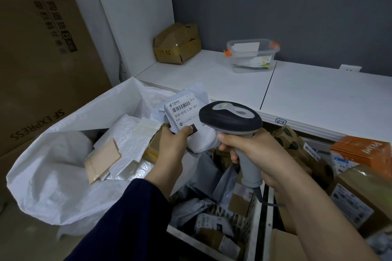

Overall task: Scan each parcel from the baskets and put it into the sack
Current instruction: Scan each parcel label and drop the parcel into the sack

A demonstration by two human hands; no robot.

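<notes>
My left hand (171, 144) grips a white soft parcel (186, 110) by its lower edge, label with barcode facing up, held above the gap between sack and basket. My right hand (252, 150) holds a grey and black barcode scanner (231, 118) by its handle, its head just right of the parcel's label and partly covering it. The white woven sack (48, 176) stands open at the left with several flat white and tan parcels (125, 150) inside. A white slatted basket (252, 214) below my hands holds several grey bags and small boxes.
A second basket (267, 218) at the right holds brown cartons and an orange box (362, 150). A white shelf (318, 93) behind carries a crushed cardboard box (177, 45) and a clear plastic tub (252, 55). Large cardboard cartons (38, 48) stand at the left.
</notes>
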